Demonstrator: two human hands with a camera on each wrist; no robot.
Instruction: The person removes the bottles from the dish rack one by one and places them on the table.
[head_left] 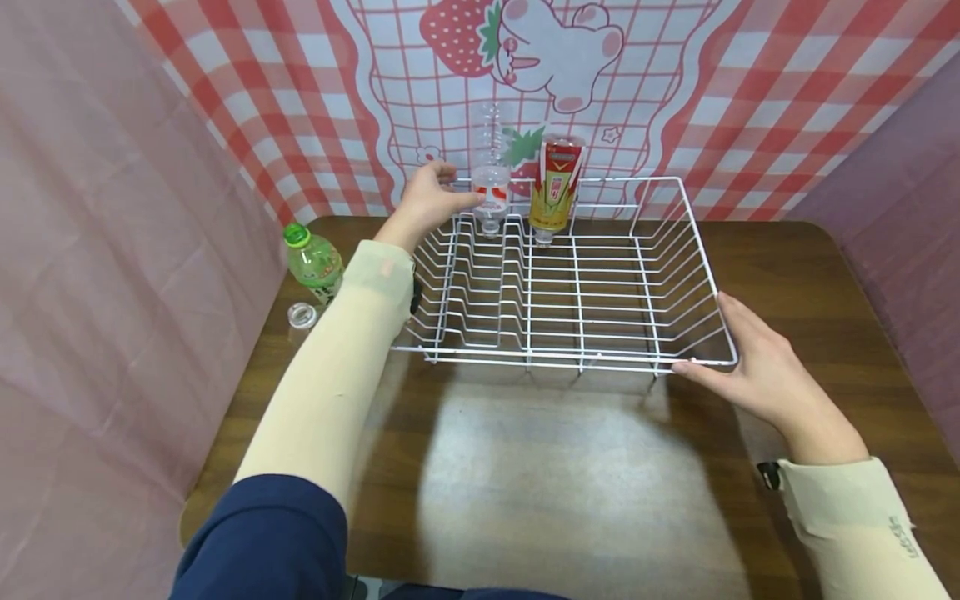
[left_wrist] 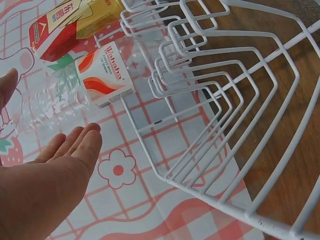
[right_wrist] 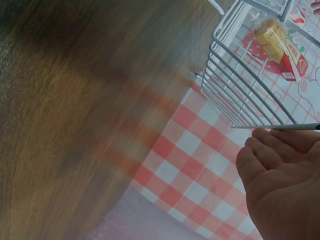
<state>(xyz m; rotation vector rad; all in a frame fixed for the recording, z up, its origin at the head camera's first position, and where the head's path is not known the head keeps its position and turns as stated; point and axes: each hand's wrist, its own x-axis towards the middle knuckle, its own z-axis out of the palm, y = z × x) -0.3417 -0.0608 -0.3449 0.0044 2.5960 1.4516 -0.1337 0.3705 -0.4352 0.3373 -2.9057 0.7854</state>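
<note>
A white wire dish rack (head_left: 551,360) stands on the table. Upside down at its back is a clear Wahaha water bottle (head_left: 491,179), its neck among the wires. My left hand (head_left: 431,200) is beside this bottle, thumb tip at its label in the head view; the left wrist view shows the fingers (left_wrist: 82,142) straight and apart from it. Just right of it, a red and yellow drink bottle (head_left: 557,185) also stands neck down. My right hand (head_left: 765,375) rests against the rack's front right corner, fingers (right_wrist: 270,150) extended along the outside of the rim, thumb at the front.
Left of the rack stand a green bottle (head_left: 313,262) with a green cap and a clear bottle (head_left: 302,317), partly behind my left forearm. A checked cloth (head_left: 772,108) with a strawberry print hangs behind the table (head_left: 832,292). Pink curtains (head_left: 97,275) flank it.
</note>
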